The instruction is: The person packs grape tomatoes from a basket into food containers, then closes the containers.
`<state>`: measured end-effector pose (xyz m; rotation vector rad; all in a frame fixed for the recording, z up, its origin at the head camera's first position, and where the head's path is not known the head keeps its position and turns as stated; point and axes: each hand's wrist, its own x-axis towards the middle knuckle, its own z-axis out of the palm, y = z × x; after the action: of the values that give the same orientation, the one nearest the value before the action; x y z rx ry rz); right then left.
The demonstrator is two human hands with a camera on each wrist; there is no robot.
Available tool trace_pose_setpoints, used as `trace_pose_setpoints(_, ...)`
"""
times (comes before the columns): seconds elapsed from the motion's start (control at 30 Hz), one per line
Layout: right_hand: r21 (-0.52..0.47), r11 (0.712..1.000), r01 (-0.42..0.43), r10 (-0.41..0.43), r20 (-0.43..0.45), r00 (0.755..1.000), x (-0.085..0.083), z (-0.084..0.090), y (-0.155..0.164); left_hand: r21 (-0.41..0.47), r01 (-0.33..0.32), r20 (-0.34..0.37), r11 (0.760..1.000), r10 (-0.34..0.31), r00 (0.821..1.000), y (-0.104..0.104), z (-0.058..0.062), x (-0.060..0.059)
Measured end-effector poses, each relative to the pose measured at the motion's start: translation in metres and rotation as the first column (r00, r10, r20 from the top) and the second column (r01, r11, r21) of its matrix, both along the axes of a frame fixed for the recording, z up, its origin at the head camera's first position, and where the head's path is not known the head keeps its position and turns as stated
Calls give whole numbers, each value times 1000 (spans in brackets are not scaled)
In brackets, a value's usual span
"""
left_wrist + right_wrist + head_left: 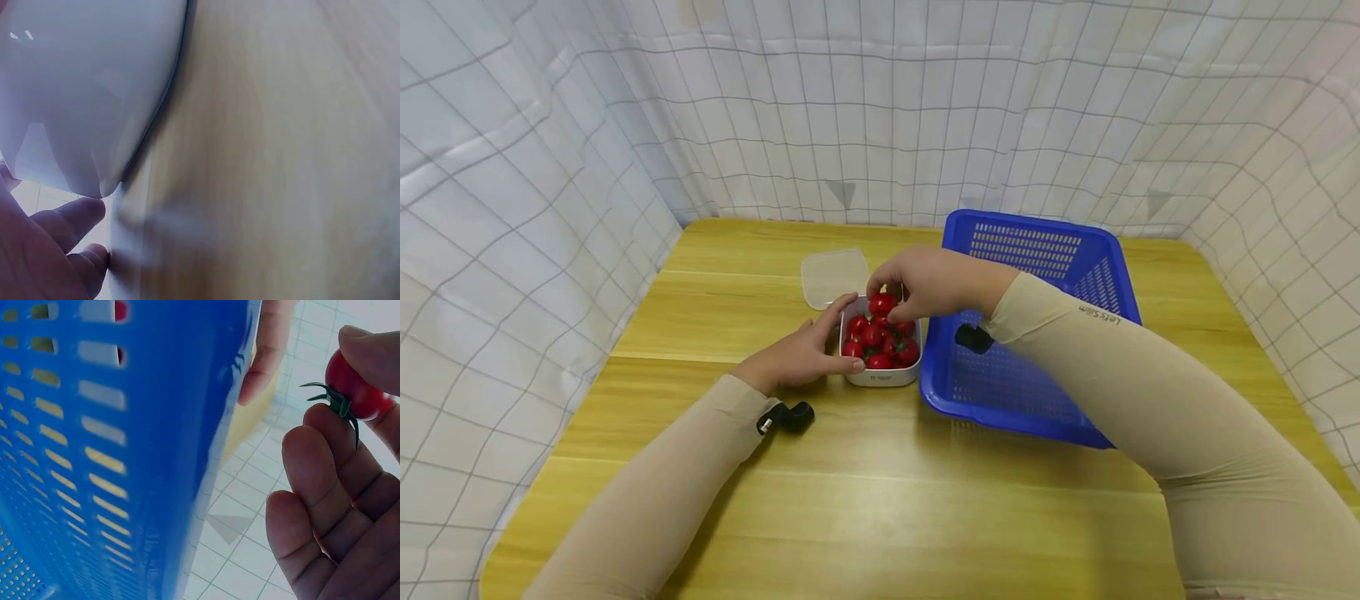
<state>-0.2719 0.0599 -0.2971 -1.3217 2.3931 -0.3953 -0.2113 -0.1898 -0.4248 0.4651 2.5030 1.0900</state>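
Note:
A white square container (882,378) full of red cherry tomatoes (874,337) stands on the wooden table. My left hand (801,357) holds its left side, the thumb at the front rim and a finger along the back left edge. In the left wrist view, fingers (72,219) touch the container's smooth wall (81,94). Over the back of the container, my right hand (928,283) pinches one cherry tomato (353,384) between thumb and fingers. Its green stalk end shows in the right wrist view.
Right beside the container sits a large blue plastic basket (1037,425) with slotted walls, under my right forearm. A translucent lid (831,275) lies on the table (865,517) behind the container. Grid-patterned white curtain (880,108) encloses the back and sides.

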Motion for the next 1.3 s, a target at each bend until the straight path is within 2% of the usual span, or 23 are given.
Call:
trace_pose_setpoints(0.3,61,998,0,-1,9,1000,2,2,-9,-7,7,-6,1000,-7,1000,-6,5,4)
trace_pose_setpoints(0.5,69,993,92,-89,-43,995,-5,10,-13,-24,15,2,1000,-15,1000,-19,16,5)
trace_pose_setpoints(0.6,52,991,123,-119,-71,990,-12,13,-17,-29,-26,-12,999,25,1000,-32,24,2)
trace_pose_setpoints(0.77,84,982,171,-160,-130,978,-29,17,-30,-92,-126,-81,988,119,990,-56,33,-14)
trace_pose_setpoints(0.83,128,972,195,-174,-156,972,-38,17,-37,-134,-157,-102,978,143,984,-65,34,-23)
trace_pose_setpoints(0.93,216,956,198,-162,-175,971,-51,10,-50,-189,-184,-97,965,168,981,-73,34,-38)
trace_pose_setpoints(1.1,347,925,152,-88,-194,977,-69,-12,-71,-252,-166,-58,953,157,986,-76,30,-56)
trace_pose_setpoints(1.3,399,903,162,-104,-163,981,-78,-25,-86,-331,-114,-57,937,101,993,-72,34,-71)
